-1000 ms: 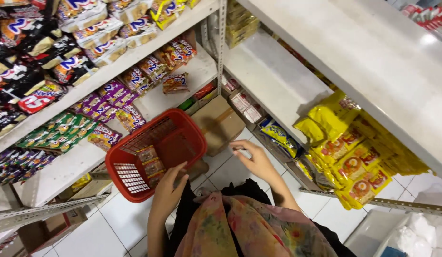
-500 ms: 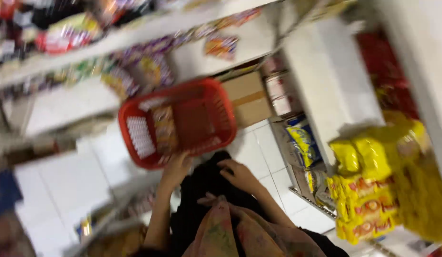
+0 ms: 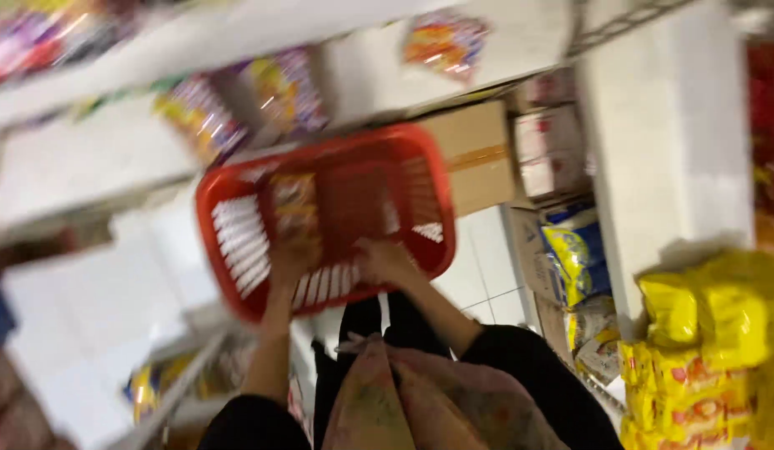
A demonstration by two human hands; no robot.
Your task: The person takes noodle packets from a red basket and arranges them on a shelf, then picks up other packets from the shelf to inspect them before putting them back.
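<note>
White shelving (image 3: 95, 167) along aisle, bright snack packets on boards, blurred. Cardboard box (image 3: 474, 154) on floor, touching red basket's far corner. Red basket (image 3: 237, 225) held over white tiled floor. Left hand (image 3: 294, 258) closed on near rim; right hand (image 3: 385, 260) at near rim beside it, grip blurred, cannot tell. Snack packet (image 3: 294, 204) inside basket.
</note>
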